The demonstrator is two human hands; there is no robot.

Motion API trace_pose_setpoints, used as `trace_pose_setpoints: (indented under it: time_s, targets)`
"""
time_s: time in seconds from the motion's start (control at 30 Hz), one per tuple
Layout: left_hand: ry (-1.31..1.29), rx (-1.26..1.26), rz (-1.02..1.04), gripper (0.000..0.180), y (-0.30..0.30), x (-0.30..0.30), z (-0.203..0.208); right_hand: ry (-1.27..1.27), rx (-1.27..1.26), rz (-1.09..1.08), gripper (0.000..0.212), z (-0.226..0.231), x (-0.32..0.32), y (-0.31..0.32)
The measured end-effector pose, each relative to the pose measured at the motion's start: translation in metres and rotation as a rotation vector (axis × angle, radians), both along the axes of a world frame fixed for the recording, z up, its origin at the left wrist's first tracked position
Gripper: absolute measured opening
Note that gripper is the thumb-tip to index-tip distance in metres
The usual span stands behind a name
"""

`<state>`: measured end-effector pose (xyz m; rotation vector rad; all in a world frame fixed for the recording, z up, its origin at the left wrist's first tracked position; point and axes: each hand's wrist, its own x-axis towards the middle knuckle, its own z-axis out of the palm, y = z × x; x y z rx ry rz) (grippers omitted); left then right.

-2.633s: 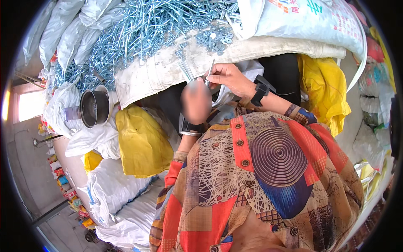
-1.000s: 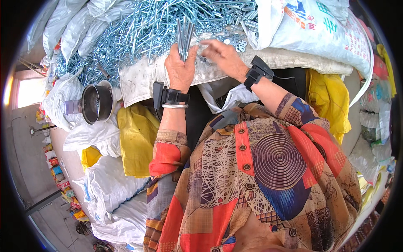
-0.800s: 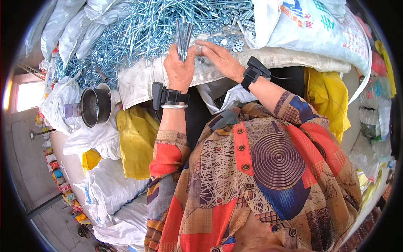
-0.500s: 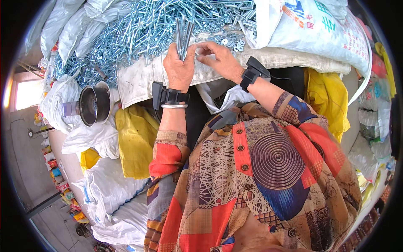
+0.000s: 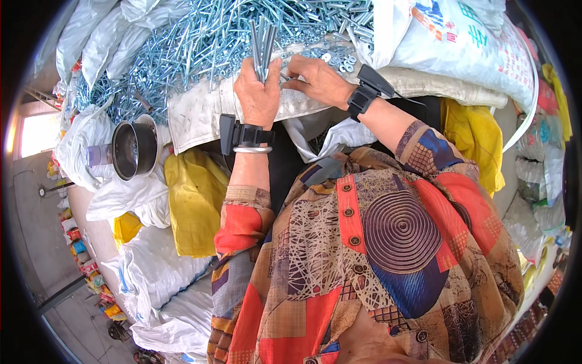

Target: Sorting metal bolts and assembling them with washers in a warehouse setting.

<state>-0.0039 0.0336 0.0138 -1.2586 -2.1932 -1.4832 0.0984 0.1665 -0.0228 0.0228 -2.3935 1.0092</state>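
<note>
My left hand (image 5: 257, 100) is closed round a small bundle of metal rods (image 5: 263, 48). Their shiny lengths stand up out of the fist and lean slightly apart at the top. Just to its right, my right hand (image 5: 318, 82) has thumb and forefinger pinched together, close to the left thumb. Whatever lies in that pinch is too small to make out. Beyond both hands spreads a heap of long silvery bolts or rods (image 5: 200, 45). Flat round washers (image 5: 338, 59) lie loose near my right knuckles. Below the hands hangs the edge of a whitish cloth (image 5: 200, 115).
A dark round pot (image 5: 134, 150) stands on its side at the left, among white plastic sacks (image 5: 157, 273). Yellow sacks (image 5: 194, 206) hang on either side of my lap. A large printed white sack (image 5: 467, 54) leans at the far right.
The right hand has shifted slightly left and its fingers have drawn together beside the left thumb. My left hand keeps the rods, almost unmoved.
</note>
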Motion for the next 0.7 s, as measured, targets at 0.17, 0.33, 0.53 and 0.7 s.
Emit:
trace_pose_setpoints:
  time_s: [0.17,0.33,0.53,0.7]
  targets:
    - [-0.003,0.004,0.030,0.033,-0.001,0.001,0.002,-0.186,0.062,-0.152,0.029,0.016,0.004,-0.006]
    - [-0.021,-0.006,0.049,0.035,-0.002,-0.001,0.004,-0.060,0.086,-0.214,0.029,0.008,0.004,-0.013]
    - [-0.105,-0.025,-0.081,0.030,-0.007,-0.001,0.006,-0.010,0.051,-0.059,0.026,-0.001,0.001,-0.002]
    - [-0.213,-0.072,-0.186,0.024,-0.009,0.003,0.018,-0.027,0.010,-0.033,0.025,0.002,0.009,-0.003]
